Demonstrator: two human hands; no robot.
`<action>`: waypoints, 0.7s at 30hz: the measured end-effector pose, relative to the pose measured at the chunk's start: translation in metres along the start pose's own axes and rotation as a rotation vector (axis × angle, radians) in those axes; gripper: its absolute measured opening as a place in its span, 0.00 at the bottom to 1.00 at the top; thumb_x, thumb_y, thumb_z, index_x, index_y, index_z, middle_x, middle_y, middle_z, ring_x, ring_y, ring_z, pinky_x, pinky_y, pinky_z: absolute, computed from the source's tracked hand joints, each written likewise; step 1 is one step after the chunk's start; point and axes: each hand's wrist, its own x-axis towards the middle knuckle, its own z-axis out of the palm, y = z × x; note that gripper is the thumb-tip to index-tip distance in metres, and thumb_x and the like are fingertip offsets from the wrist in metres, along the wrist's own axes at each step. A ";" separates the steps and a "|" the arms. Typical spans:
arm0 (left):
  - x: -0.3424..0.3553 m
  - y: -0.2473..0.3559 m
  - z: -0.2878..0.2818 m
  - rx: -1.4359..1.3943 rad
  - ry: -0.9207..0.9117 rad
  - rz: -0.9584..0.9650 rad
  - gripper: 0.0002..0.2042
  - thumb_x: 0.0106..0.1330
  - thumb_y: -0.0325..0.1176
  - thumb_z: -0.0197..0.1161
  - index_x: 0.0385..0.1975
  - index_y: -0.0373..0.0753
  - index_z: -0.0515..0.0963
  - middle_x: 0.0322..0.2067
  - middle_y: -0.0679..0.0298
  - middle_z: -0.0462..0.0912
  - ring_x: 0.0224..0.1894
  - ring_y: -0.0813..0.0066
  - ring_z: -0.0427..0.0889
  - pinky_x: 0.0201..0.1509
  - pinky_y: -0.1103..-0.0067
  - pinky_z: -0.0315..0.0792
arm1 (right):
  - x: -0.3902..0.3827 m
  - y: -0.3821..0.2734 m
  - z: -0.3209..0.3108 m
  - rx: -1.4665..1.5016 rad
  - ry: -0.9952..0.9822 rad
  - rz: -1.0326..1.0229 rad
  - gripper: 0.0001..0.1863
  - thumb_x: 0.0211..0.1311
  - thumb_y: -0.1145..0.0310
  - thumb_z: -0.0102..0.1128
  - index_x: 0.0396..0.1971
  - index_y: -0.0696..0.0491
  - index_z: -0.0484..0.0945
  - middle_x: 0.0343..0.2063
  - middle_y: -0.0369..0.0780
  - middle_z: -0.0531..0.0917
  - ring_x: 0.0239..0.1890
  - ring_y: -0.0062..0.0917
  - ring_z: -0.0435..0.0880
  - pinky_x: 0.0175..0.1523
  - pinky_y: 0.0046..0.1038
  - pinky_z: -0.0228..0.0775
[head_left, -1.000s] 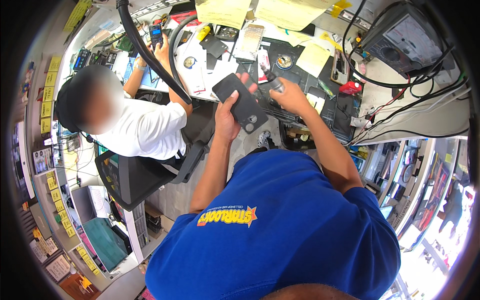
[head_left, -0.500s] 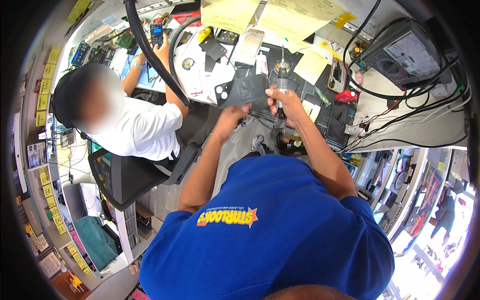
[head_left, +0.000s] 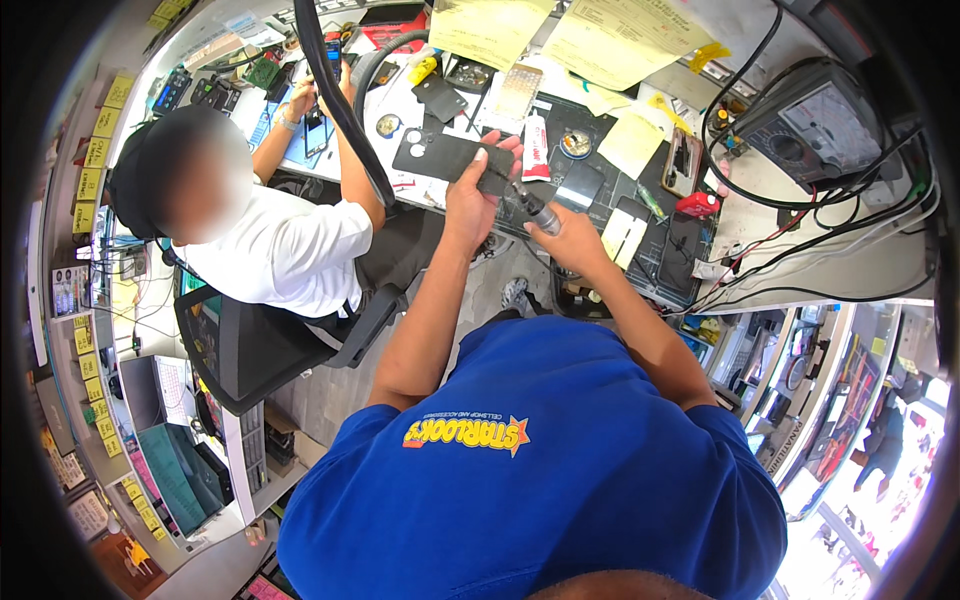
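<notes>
My left hand (head_left: 470,205) grips a flat black phone back cover (head_left: 440,154), thumb on top and fingers beneath its right end. Round camera openings show near the cover's left end. My right hand (head_left: 574,242) is closed round a grey rotary tool handpiece (head_left: 543,214), which tilts toward the cover. Its dark front end is close by the cover's right end; whether the tip touches is too small to tell. Beyond my left fingers lies a red and white tube (head_left: 536,148) on the dark work mat (head_left: 590,205).
A seated co-worker in a white shirt (head_left: 290,235) handles a phone (head_left: 319,135) on my left. Thick black hose (head_left: 345,120) hangs between us. An analogue meter (head_left: 815,140) with trailing cables stands at the right. Yellow papers (head_left: 625,40) hang at the back.
The handpiece has swung from upright to tilted toward the cover. My left hand has moved up under the cover's right end, and my right hand has let go of the cover.
</notes>
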 end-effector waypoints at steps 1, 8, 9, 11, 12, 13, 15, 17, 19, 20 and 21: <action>0.000 0.005 0.001 0.033 0.005 0.000 0.24 0.87 0.36 0.46 0.74 0.25 0.64 0.68 0.40 0.77 0.71 0.53 0.78 0.77 0.64 0.73 | 0.001 0.001 0.001 -0.033 0.018 0.014 0.22 0.68 0.48 0.69 0.45 0.53 0.82 0.31 0.52 0.89 0.36 0.50 0.91 0.44 0.46 0.81; -0.008 0.025 -0.002 0.129 0.034 -0.112 0.22 0.88 0.36 0.41 0.71 0.27 0.70 0.65 0.44 0.81 0.66 0.57 0.83 0.70 0.69 0.76 | 0.007 0.006 -0.002 -0.231 0.058 0.007 0.24 0.65 0.51 0.67 0.54 0.52 0.82 0.36 0.57 0.90 0.43 0.56 0.90 0.52 0.53 0.81; -0.009 0.026 0.000 0.139 0.046 -0.116 0.22 0.88 0.35 0.41 0.71 0.26 0.70 0.65 0.44 0.81 0.66 0.57 0.83 0.69 0.69 0.76 | 0.008 0.008 -0.001 -0.242 0.060 0.004 0.24 0.65 0.52 0.68 0.55 0.52 0.82 0.37 0.57 0.90 0.43 0.56 0.90 0.53 0.54 0.81; -0.011 0.029 0.004 0.160 0.069 -0.123 0.22 0.88 0.34 0.40 0.71 0.26 0.70 0.65 0.43 0.81 0.66 0.57 0.83 0.69 0.70 0.77 | 0.009 0.012 0.002 -0.250 0.086 0.009 0.24 0.65 0.52 0.68 0.55 0.52 0.82 0.38 0.57 0.90 0.43 0.56 0.90 0.53 0.54 0.82; -0.013 0.030 0.005 0.164 0.075 -0.124 0.22 0.88 0.34 0.40 0.70 0.25 0.69 0.65 0.43 0.81 0.66 0.57 0.83 0.69 0.70 0.77 | 0.009 0.011 0.003 -0.253 0.096 0.010 0.24 0.65 0.53 0.68 0.55 0.52 0.82 0.38 0.57 0.90 0.44 0.56 0.90 0.53 0.54 0.82; -0.014 0.031 0.006 0.168 0.080 -0.126 0.22 0.87 0.33 0.41 0.70 0.25 0.69 0.65 0.43 0.81 0.66 0.57 0.83 0.69 0.70 0.78 | 0.009 0.011 0.003 -0.244 0.098 0.013 0.24 0.65 0.53 0.68 0.55 0.52 0.82 0.38 0.58 0.90 0.44 0.56 0.90 0.53 0.54 0.82; -0.017 0.031 0.005 0.172 0.078 -0.127 0.22 0.87 0.31 0.41 0.70 0.24 0.69 0.65 0.42 0.81 0.66 0.56 0.83 0.69 0.69 0.79 | 0.008 0.012 0.002 -0.228 0.103 0.022 0.24 0.65 0.53 0.68 0.54 0.52 0.82 0.37 0.58 0.90 0.44 0.57 0.90 0.54 0.54 0.82; -0.019 0.031 0.002 0.171 0.064 -0.127 0.21 0.86 0.30 0.42 0.70 0.23 0.68 0.65 0.41 0.81 0.66 0.55 0.83 0.69 0.69 0.80 | 0.008 0.013 0.002 -0.229 0.098 0.022 0.24 0.64 0.53 0.68 0.54 0.53 0.82 0.37 0.58 0.90 0.44 0.57 0.90 0.54 0.54 0.82; -0.021 0.033 0.001 0.167 0.070 -0.131 0.21 0.85 0.29 0.43 0.70 0.22 0.69 0.64 0.40 0.81 0.66 0.55 0.83 0.70 0.68 0.80 | 0.007 0.012 -0.001 -0.239 0.092 0.026 0.24 0.64 0.53 0.68 0.54 0.53 0.82 0.37 0.58 0.90 0.45 0.57 0.90 0.54 0.54 0.82; -0.022 0.033 0.001 0.165 0.073 -0.133 0.21 0.85 0.29 0.44 0.70 0.22 0.69 0.64 0.40 0.81 0.65 0.55 0.83 0.70 0.68 0.80 | 0.006 0.011 -0.001 -0.248 0.088 0.029 0.24 0.64 0.53 0.68 0.54 0.53 0.82 0.37 0.58 0.90 0.45 0.57 0.90 0.54 0.54 0.81; -0.023 0.034 0.002 0.174 0.072 -0.136 0.21 0.84 0.28 0.44 0.70 0.21 0.68 0.65 0.39 0.80 0.66 0.55 0.83 0.70 0.68 0.80 | 0.006 0.010 -0.002 -0.256 0.084 0.031 0.24 0.64 0.53 0.69 0.54 0.53 0.82 0.37 0.58 0.90 0.45 0.57 0.90 0.54 0.54 0.81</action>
